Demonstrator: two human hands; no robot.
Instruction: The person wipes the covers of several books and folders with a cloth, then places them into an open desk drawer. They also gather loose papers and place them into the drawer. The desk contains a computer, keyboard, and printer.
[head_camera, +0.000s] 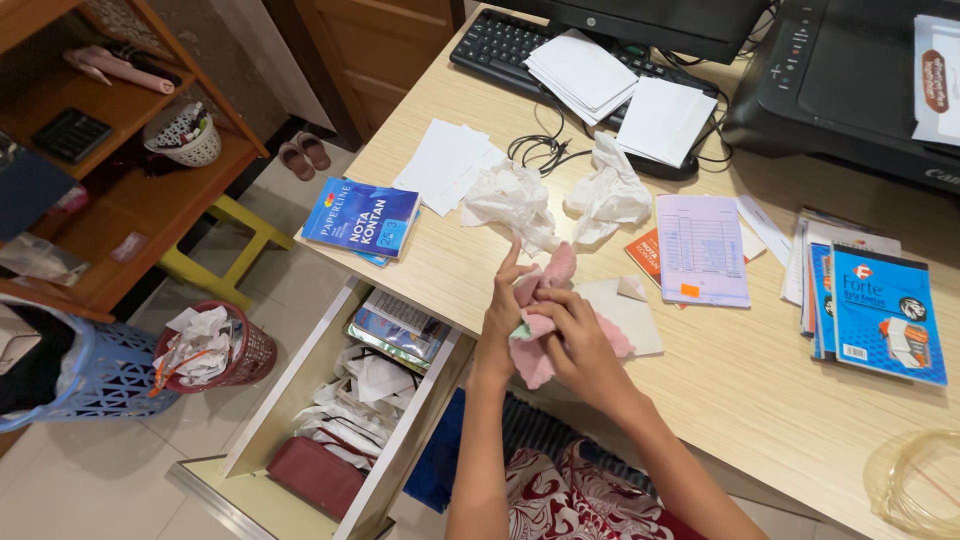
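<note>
Both my hands hold a soft pink cloth (553, 272) over the front edge of a pale wooden desk (740, 390). My left hand (503, 300) grips the cloth's left side with the forefinger raised. My right hand (580, 335) is curled over its lower part, pinching the fabric. Just beyond the cloth lie two crumpled white tissues (515, 203) and, under my right hand, a white envelope (630, 310).
A blue receipt book (360, 216) lies at the desk's left corner, more blue pads (885, 312) and a pink form (700, 248) to the right. A keyboard (500, 45) and printer (850, 80) stand at the back. An open drawer (350, 410) of papers hangs below; a red waste basket (215, 345) stands on the floor.
</note>
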